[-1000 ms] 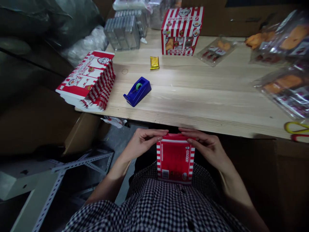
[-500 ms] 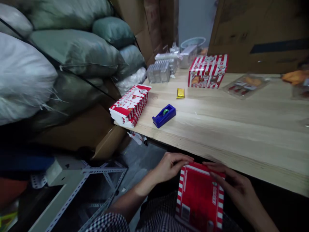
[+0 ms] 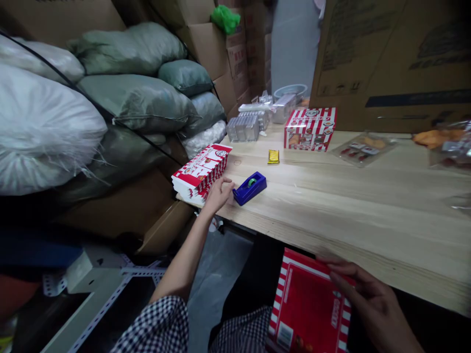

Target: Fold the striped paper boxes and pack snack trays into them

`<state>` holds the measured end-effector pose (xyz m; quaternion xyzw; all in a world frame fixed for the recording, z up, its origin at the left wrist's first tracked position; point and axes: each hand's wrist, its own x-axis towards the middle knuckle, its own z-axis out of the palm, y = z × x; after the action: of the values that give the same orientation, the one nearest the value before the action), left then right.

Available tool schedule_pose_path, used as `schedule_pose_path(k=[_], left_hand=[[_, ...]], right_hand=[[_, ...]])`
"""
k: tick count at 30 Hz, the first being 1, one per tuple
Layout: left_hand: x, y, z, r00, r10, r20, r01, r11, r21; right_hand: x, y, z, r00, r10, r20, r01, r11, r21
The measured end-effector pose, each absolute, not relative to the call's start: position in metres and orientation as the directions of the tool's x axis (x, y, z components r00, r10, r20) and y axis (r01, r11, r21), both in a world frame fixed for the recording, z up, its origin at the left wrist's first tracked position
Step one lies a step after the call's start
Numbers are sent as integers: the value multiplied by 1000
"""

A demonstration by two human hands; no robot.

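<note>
My left hand (image 3: 219, 194) reaches over the table's front edge, its fingers stretched toward the cutter end of a blue tape dispenser (image 3: 250, 188) with a green roll; I see nothing held in it. Just behind that hand lies a stack of flat red-and-white cartons (image 3: 200, 169). My right hand (image 3: 368, 294) grips the upper right edge of a red box (image 3: 312, 304) with striped sides and a barcode. The box is low in front of my body, below the table's edge. Part of the right fingers is blurred.
On the wooden table (image 3: 316, 206) are a yellow packet (image 3: 273, 156), a striped assembled box (image 3: 311, 128), clear plastic containers (image 3: 243, 128) and a clear pack (image 3: 364, 148). Stuffed sacks (image 3: 136, 100) pile up at the left. A metal frame (image 3: 106, 299) stands at lower left.
My left hand has let go of the red box and moved forward and left to the tape dispenser. My right hand still holds the box. The view has tilted up slightly.
</note>
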<state>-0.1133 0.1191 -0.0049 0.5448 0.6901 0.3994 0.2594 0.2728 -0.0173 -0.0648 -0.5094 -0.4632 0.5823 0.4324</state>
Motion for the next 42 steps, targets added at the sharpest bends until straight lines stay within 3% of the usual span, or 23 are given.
schedule_pose_path(k=[6, 14, 27, 35, 39, 42], left_hand=[[-130, 158, -18, -122, 961, -247, 479, 275, 834], [-133, 161, -20, -86, 916, -392, 353, 396, 848], [-135, 128, -43, -161, 963, -218, 30, 225, 974], [-129, 112, -65, -339, 938, -73, 195, 146, 970], [-102, 77, -38, -378, 926, 17, 293, 102, 951], [-57, 28, -8, -267, 960, 79, 306, 7, 952]], right_hand=[[267, -14, -50, 1, 995, -98, 10, -98, -995], [265, -20, -51, -10, 996, -94, 39, -94, -995], [258, -28, -59, 75, 992, -102, -50, -99, -994], [237, -27, -33, 110, 990, 88, 11, 87, -996], [230, -32, -22, 86, 980, 182, 68, 176, -982], [220, -36, -27, 19, 977, 212, 124, 208, -970]])
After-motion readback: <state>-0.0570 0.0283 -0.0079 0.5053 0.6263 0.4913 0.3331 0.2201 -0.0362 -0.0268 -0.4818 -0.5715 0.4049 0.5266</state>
